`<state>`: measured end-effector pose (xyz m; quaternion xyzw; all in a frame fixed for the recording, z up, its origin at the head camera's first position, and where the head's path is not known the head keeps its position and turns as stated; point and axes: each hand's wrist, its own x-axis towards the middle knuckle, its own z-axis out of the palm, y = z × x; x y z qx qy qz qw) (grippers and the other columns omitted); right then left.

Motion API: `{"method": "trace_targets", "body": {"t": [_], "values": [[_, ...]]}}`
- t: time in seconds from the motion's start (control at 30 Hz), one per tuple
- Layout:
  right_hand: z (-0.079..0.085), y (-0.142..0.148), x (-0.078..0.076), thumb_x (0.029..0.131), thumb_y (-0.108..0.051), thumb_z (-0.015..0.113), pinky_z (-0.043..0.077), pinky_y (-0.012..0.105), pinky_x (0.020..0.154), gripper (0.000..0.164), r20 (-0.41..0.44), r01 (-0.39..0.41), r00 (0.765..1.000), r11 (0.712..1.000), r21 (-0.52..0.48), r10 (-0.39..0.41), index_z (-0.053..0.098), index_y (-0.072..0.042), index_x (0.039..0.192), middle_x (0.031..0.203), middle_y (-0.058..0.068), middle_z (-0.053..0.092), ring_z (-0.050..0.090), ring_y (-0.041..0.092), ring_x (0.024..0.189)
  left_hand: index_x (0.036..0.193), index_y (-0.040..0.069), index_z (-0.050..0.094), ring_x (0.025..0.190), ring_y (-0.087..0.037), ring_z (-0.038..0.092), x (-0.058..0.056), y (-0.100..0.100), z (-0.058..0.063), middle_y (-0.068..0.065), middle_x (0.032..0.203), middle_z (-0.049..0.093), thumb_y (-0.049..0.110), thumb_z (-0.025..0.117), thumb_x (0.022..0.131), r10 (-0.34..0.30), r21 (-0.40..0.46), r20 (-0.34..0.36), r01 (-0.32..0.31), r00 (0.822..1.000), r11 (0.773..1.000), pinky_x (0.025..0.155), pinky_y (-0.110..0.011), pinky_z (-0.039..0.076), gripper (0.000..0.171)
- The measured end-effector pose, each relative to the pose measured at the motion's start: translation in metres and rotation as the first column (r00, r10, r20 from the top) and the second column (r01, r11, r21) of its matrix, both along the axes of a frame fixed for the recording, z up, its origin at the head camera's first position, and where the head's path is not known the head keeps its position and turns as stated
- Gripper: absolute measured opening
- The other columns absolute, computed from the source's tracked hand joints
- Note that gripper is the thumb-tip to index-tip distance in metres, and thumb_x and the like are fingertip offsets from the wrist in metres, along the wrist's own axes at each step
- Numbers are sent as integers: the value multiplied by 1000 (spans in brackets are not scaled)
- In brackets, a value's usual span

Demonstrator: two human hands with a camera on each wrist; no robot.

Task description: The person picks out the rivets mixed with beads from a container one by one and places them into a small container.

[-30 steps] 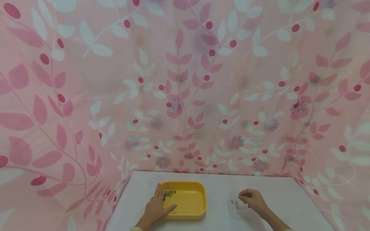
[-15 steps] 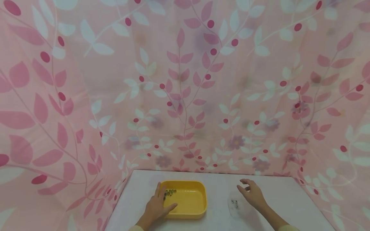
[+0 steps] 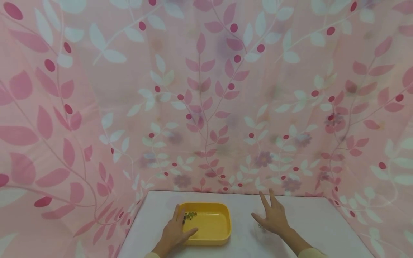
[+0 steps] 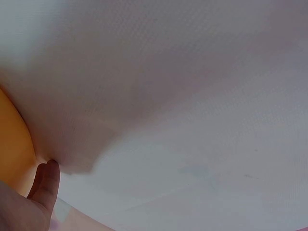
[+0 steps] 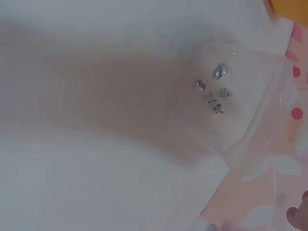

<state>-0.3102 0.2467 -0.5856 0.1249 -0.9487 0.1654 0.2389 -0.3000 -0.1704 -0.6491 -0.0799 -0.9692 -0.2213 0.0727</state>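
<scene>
My left hand (image 3: pixel 173 232) rests on the left side of a yellow tray (image 3: pixel 211 241), fingers straight along its rim and thumb over the inside. In the left wrist view, the fingertips (image 4: pixel 48 180) lie against the tray's outer wall. Several small dark-green round pieces (image 3: pixel 191 215) sit in the tray's left part. My right hand (image 3: pixel 275 218) is spread wide in the air with nothing in its fingers. It overlaps a clear plastic container (image 5: pixel 248 122) in the head view. Several small shiny metal studs (image 5: pixel 200 85) lie loose in that container.
Both the tray and the clear container stand on a white tabletop (image 3: pixel 309 218). A pink leaf-patterned curtain (image 3: pixel 206 107) hangs behind the table and along both sides.
My right hand was pinched over the container a second ago; its fingers have since spread apart and extended forward. The left hand and the tray stay where they were.
</scene>
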Motion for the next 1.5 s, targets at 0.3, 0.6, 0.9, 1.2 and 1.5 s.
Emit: {"method": "trace_targets", "body": {"t": [0.3, 0.6, 0.9, 1.2, 1.5], "values": [[-3, -19, -3, 80, -62, 69, 23, 73, 107, 93, 29, 57, 998, 996, 63, -59, 35, -16, 154, 163, 25, 7, 34, 51, 136, 152, 6, 35, 91, -41, 61, 2, -1, -1, -21, 164, 14, 75, 61, 80, -15, 10, 22, 15, 1000, 1000, 54, -41, 50, 103], [-7, -29, -5, 82, -67, 64, 22, 73, 108, 92, 77, 91, 992, 992, 89, -98, 35, -17, 154, 164, 25, 6, 32, 49, 137, 152, 3, 34, 91, -42, 62, 5, 1, 2, -24, 163, 15, 71, 62, 81, -39, 19, 25, 38, 999, 999, 52, -40, 49, 102], [-10, -43, -7, 81, -65, 66, 26, 74, 107, 90, 55, 62, 996, 993, 99, -68, 41, -15, 151, 161, 26, 15, 37, 51, 135, 151, 5, 35, 88, -40, 62, 9, 0, -1, -23, 163, 15, 71, 63, 80, -16, 14, 32, 15, 999, 1000, 48, -35, 45, 101], [-26, -50, -13, 78, -69, 66, 28, 74, 103, 92, -22, 46, 999, 994, 98, -44, 45, -13, 147, 159, 28, 19, 38, 50, 131, 152, 5, 35, 89, -41, 62, 10, 1, 0, -23, 163, 16, 71, 62, 81, -17, 2, 27, 17, 999, 1000, 47, -34, 44, 101], [-15, -60, -15, 79, -63, 69, 27, 72, 106, 91, 18, 26, 999, 994, 107, -28, 40, -16, 152, 163, 24, 10, 39, 49, 133, 151, 4, 37, 93, -43, 62, 3, -1, 6, -24, 162, 17, 76, 60, 80, -12, -22, -5, 12, 1000, 1000, 52, -38, 49, 103]]}}
